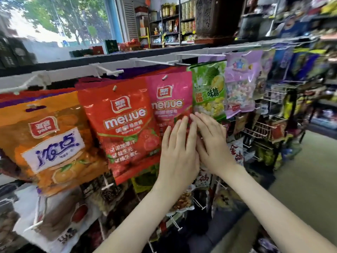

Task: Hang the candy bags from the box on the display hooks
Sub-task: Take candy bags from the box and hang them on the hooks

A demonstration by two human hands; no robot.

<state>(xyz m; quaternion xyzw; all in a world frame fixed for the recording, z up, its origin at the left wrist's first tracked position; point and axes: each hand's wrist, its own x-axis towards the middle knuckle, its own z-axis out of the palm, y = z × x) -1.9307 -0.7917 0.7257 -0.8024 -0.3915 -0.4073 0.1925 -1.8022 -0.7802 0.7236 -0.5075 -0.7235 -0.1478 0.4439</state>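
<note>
Shop racks all round; my left grip (179, 148) and right grip (211, 141), both flat-fingered and holding nothing, press the pink bag (171, 99). A sideways shove could tear it off its hook (165, 77).

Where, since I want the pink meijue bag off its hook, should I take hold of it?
On the pink bag, pinch the flat top strip beside its hook, coming straight from the front. It hangs flat, facing out, and the red bag and green bag crowd its sides.
</note>
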